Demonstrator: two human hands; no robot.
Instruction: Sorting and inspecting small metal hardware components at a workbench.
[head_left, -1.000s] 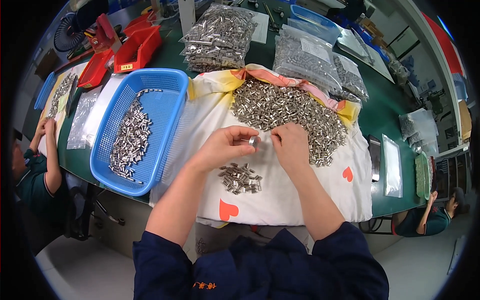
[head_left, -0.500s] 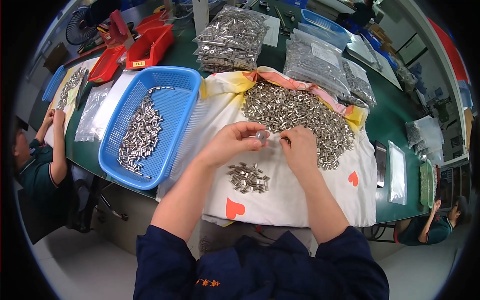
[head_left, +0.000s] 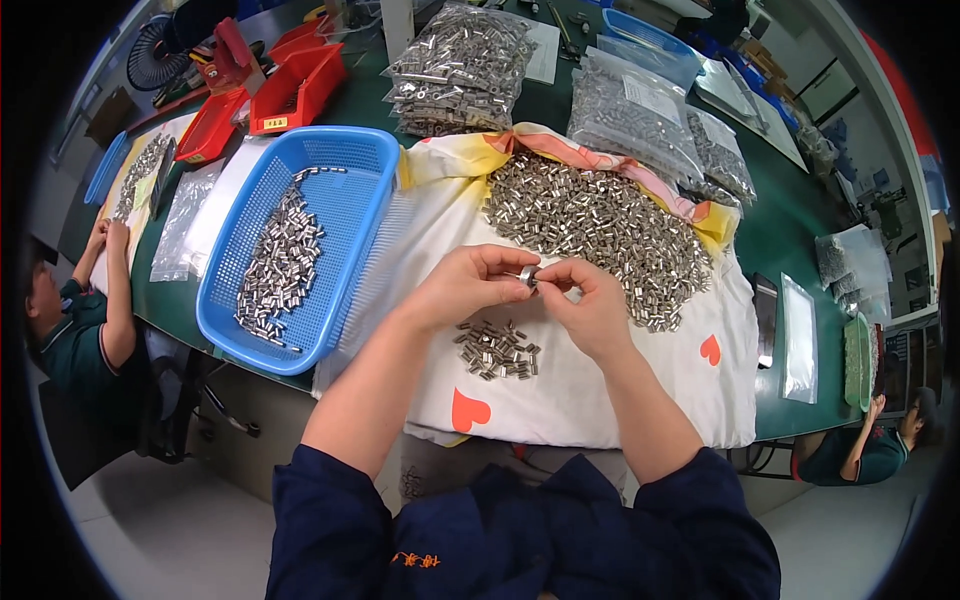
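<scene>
My left hand (head_left: 468,288) pinches a round grey metal disc (head_left: 527,274) edge-on between thumb and fingers. The closed fingertips of my right hand (head_left: 585,300) meet the disc's right side; whatever small piece they hold is too hidden to make out. Both hands are above a white cloth with red hearts (head_left: 640,400). Below them lies a small heap of short metal cylinders (head_left: 497,350). Just beyond, a large pile of similar cylinders (head_left: 610,230) spreads over the cloth. On the left, a blue plastic basket (head_left: 215,290) holds more cylinders, a few lined up in a row.
Bagged metal parts (head_left: 460,65) are stacked at the back, with more bags (head_left: 635,120) to their right. Red bins (head_left: 295,90) stand at back left. A phone (head_left: 765,320) and a clear plastic bag (head_left: 798,340) lie at right. Co-workers sit on both sides.
My right hand has moved left, bringing its fingertips against the disc. The disc has turned from nearly face-on to edge-on in my left hand.
</scene>
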